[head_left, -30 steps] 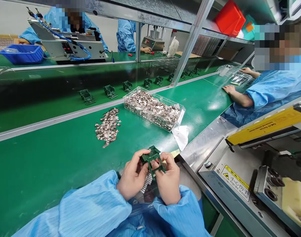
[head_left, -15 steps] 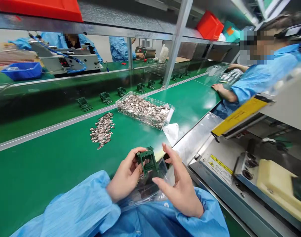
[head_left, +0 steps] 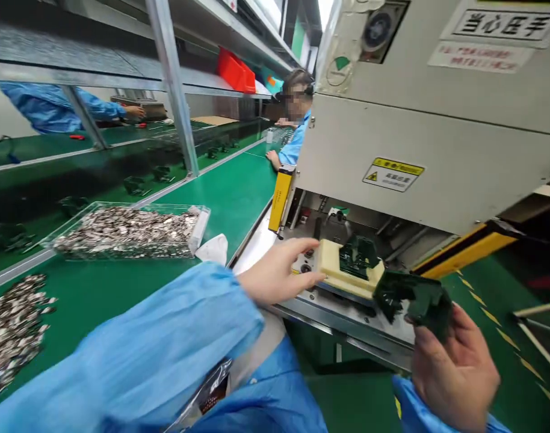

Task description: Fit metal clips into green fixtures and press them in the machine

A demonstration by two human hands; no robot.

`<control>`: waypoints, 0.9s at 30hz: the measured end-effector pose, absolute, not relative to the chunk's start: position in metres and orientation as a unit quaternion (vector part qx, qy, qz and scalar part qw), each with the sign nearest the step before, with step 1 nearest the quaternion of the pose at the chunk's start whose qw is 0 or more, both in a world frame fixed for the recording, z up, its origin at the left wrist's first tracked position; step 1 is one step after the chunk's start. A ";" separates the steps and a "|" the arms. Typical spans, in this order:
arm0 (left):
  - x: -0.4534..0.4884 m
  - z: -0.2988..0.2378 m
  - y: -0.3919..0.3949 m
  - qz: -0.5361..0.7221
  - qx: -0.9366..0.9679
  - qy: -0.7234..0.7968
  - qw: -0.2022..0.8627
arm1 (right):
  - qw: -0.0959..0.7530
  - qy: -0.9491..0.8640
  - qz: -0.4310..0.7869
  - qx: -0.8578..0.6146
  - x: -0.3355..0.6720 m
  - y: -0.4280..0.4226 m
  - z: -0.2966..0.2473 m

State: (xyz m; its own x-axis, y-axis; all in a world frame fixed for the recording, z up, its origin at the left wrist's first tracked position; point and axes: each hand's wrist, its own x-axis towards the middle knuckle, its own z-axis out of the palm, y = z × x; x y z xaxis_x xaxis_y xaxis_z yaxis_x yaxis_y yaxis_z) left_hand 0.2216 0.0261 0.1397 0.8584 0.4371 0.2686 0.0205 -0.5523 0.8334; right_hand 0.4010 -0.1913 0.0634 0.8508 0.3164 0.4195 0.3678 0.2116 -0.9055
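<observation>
My right hand (head_left: 455, 367) grips a dark green plastic part (head_left: 419, 297) between thumb and fingers, in front of the machine. A cream-coloured fixture block (head_left: 331, 264) sits on the machine's metal bed, and a similar dark green part (head_left: 360, 257) rests in it. At the block's left side, my left hand (head_left: 284, 273) reaches out with thumb and fingers apart and nothing between them. Whether its fingertips touch the block, I cannot tell. A clear plastic bag (head_left: 207, 394) with small things inside lies in my lap, partly hidden by my sleeve.
A clear tray (head_left: 200, 231) of small metal pieces and a loose pile (head_left: 17, 331) of them lie on the green bench. Yellow guards (head_left: 281, 198) flank the press opening under its grey housing (head_left: 419, 132). A co-worker (head_left: 295, 126) sits farther along.
The view has swung right to the machine. The left hand has let go of the green plastic part; the right hand, earlier open, now holds one.
</observation>
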 end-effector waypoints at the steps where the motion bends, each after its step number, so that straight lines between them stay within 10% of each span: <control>1: 0.247 0.139 0.025 0.239 0.859 0.120 0.436 | 0.737 -0.233 -0.044 -0.633 0.412 -0.199 0.064; 9: 0.342 0.123 0.019 0.228 0.831 0.115 0.494 | 0.678 -0.276 -0.035 -0.680 0.457 -0.194 0.077; 27: 0.120 0.066 0.042 0.067 0.751 0.301 0.583 | 0.391 -0.522 0.078 -0.754 0.481 -0.126 0.126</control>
